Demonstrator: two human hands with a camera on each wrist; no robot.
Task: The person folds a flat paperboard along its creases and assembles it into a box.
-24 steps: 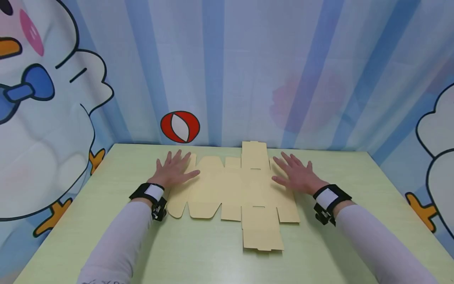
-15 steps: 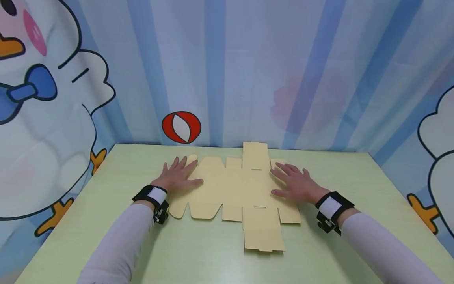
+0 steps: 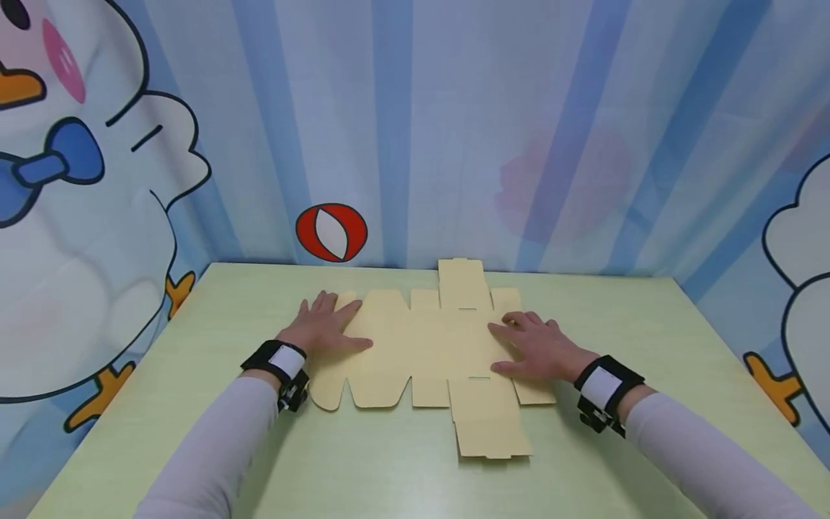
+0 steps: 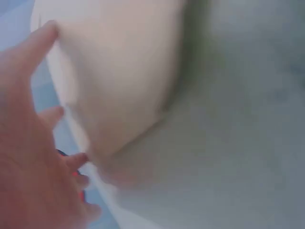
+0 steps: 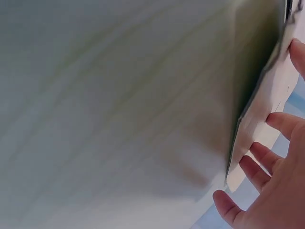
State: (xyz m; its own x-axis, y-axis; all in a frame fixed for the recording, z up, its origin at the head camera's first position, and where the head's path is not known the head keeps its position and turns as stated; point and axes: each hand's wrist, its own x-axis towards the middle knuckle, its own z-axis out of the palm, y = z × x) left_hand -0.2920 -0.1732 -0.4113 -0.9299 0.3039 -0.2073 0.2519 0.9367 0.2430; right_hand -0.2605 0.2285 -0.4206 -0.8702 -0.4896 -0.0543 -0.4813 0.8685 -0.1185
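Note:
A flat, unfolded cardboard box blank [image 3: 431, 346] with tabs and slots lies on the table in the head view. On its left end rests my left hand [image 3: 324, 328], fingers spread and thumb reaching inward. My right hand [image 3: 534, 347] touches the right end panel with spread, slightly bent fingers. In the left wrist view, the left hand [image 4: 38, 143] lies along the blurred cardboard [image 4: 119, 71]. The right wrist view has the fingertips of the right hand [image 5: 271, 176] on the cardboard's edge panel [image 5: 259, 112], which stands a little off the tabletop. Neither hand grips it.
The pale green table [image 3: 214, 310] ends at a blue striped curtain [image 3: 441, 144] behind it. Printed on the curtain are a white duck [image 3: 78, 288] at left and a red and white ball [image 3: 331, 232]. One cardboard flap [image 3: 462, 283] reaches the table's back edge.
Both hands have come slightly nearer to me, and the right fingers have bent more. The cardboard has turned a little, its front flap swinging right and its back flap left.

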